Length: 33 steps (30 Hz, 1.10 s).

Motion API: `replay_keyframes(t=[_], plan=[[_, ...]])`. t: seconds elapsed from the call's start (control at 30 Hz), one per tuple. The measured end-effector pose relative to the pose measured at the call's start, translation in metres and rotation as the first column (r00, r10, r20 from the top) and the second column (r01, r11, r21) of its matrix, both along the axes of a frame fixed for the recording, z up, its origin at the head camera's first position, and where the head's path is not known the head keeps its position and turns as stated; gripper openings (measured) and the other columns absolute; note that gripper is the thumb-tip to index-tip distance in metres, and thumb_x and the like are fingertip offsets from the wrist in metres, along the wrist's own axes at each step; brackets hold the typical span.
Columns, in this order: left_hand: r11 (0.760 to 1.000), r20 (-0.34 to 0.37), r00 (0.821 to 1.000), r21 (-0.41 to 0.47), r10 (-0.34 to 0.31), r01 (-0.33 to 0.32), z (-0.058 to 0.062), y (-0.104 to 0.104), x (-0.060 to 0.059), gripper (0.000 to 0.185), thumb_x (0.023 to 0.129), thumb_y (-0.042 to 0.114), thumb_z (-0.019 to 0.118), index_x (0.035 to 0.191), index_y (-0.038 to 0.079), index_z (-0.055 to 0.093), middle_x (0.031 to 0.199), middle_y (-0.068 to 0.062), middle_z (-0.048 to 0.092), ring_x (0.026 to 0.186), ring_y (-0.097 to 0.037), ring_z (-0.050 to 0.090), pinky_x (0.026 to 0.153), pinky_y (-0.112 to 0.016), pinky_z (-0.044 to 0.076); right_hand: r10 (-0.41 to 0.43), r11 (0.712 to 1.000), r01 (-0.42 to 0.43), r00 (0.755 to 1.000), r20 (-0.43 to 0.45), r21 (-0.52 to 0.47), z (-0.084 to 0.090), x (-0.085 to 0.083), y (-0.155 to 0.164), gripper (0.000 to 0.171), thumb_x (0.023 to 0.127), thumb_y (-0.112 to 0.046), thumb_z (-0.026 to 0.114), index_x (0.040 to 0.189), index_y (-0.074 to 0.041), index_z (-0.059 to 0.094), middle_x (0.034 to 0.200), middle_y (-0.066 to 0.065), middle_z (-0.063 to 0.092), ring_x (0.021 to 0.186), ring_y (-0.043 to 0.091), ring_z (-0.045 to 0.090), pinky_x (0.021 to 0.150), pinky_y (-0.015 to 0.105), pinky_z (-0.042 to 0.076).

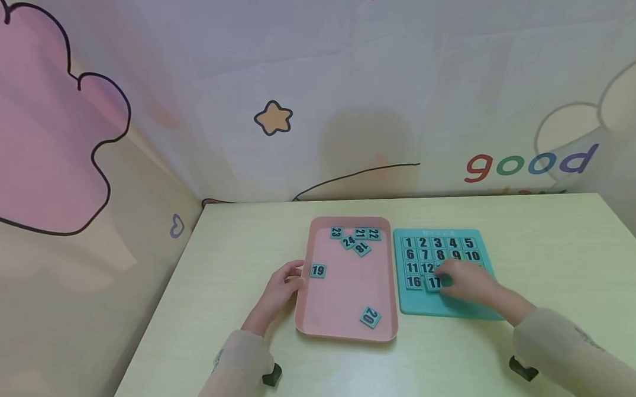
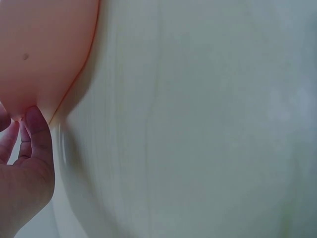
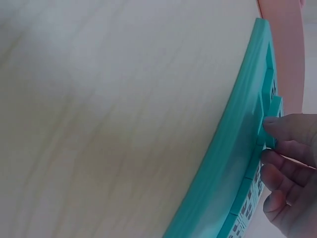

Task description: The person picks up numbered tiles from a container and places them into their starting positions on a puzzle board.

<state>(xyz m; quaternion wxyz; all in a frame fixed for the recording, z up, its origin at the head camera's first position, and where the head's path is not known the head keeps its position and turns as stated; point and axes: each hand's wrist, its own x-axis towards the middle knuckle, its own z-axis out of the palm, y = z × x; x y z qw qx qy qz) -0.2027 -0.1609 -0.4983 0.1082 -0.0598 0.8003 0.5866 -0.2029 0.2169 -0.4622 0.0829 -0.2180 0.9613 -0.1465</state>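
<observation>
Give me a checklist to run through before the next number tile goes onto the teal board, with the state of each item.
1. Left hand steadies the pink tray: ok, its fingers touch the tray's left rim.
2. Right hand is on the teal board: ok, its fingers rest beside tile 17 in the fourth row.
3. Tiles 1 to 12 are seated in order: ok, as far as they can be read.
4. Tiles 13 to 15: cannot tell, the right hand covers those cells.
5. Tile 18 is reachable: ok, it lies in the tray's far cluster, tilted against tile 24.
6. Right hand is free to pick: cannot tell whether it pinches a tile.
</observation>
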Motion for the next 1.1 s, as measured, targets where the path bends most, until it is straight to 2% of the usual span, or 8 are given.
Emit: replay_keyframes(t=[0.27, 0.5, 0.67, 0.8, 0.93, 1.1], plan=[[1.0, 0.025, 1.0, -0.006, 0.007, -0.007, 0.002, 0.0, 0.0, 0.039, 0.085, 0.007, 0.05, 0.123, 0.013, 0.048, 0.105, -0.01, 0.051, 0.087, -0.019, 0.049, 0.075, -0.024, 0.044, -0.031, 0.998, 0.032, 0.999, -0.024, 0.047, -0.003, 0.007, -0.008, 0.03, 0.074, -0.015, 0.066, 0.101, -0.003, 0.064, 0.099, 0.011, 0.061, 0.09, 0.025, 0.056, 0.079, 0.044, 0.047], [1.0, 0.003, 1.0, -0.001, -0.004, 0.004, 0.001, 0.0, 0.0, 0.039, 0.085, 0.005, 0.05, 0.124, 0.01, 0.048, 0.106, -0.012, 0.051, 0.086, -0.019, 0.051, 0.076, -0.024, 0.045, -0.02, 0.999, 0.023, 0.998, -0.063, 0.048, -0.007, 0.008, -0.008, 0.032, 0.073, -0.017, 0.067, 0.101, -0.003, 0.063, 0.096, 0.009, 0.061, 0.087, 0.023, 0.057, 0.077, 0.042, 0.048], [1.0, 0.011, 1.0, -0.006, 0.001, -0.001, 0.0, 0.0, 0.0, 0.04, 0.084, 0.007, 0.05, 0.124, 0.012, 0.048, 0.106, -0.011, 0.052, 0.087, -0.018, 0.051, 0.078, -0.025, 0.045, -0.023, 0.999, 0.026, 0.997, -0.075, 0.042, -0.011, 0.009, -0.007, 0.034, 0.073, -0.019, 0.067, 0.103, -0.003, 0.062, 0.097, 0.009, 0.061, 0.088, 0.023, 0.057, 0.077, 0.041, 0.048], [1.0, 0.005, 1.0, -0.009, 0.002, -0.002, 0.001, 0.0, 0.002, 0.04, 0.084, 0.006, 0.05, 0.123, 0.011, 0.048, 0.105, -0.011, 0.052, 0.086, -0.018, 0.051, 0.076, -0.025, 0.045, -0.008, 0.998, 0.015, 0.994, -0.112, 0.059, -0.012, 0.011, -0.007, 0.036, 0.073, -0.019, 0.067, 0.104, -0.002, 0.061, 0.089, 0.006, 0.06, 0.077, 0.017, 0.054, 0.069, 0.036, 0.049], [1.0, 0.003, 1.0, -0.006, 0.004, -0.004, 0.002, 0.001, 0.002, 0.04, 0.083, 0.005, 0.05, 0.123, 0.011, 0.048, 0.105, -0.011, 0.052, 0.085, -0.019, 0.051, 0.076, -0.025, 0.045, 0.011, 0.996, 0.004, 0.985, -0.174, 0.086, -0.013, 0.014, -0.008, 0.036, 0.072, -0.02, 0.067, 0.103, -0.003, 0.061, 0.08, 0.001, 0.055, 0.066, 0.011, 0.045, 0.059, 0.029, 0.045], [1.0, 0.013, 1.0, -0.004, 0.001, 0.0, 0.002, 0.001, 0.002, 0.04, 0.084, 0.006, 0.05, 0.124, 0.011, 0.048, 0.106, -0.011, 0.051, 0.086, -0.018, 0.05, 0.077, -0.025, 0.045, 0.006, 0.997, 0.007, 0.981, -0.195, 0.071, -0.015, 0.014, -0.008, 0.033, 0.073, -0.018, 0.067, 0.102, -0.003, 0.062, 0.08, 0.002, 0.056, 0.067, 0.012, 0.047, 0.061, 0.031, 0.046]])
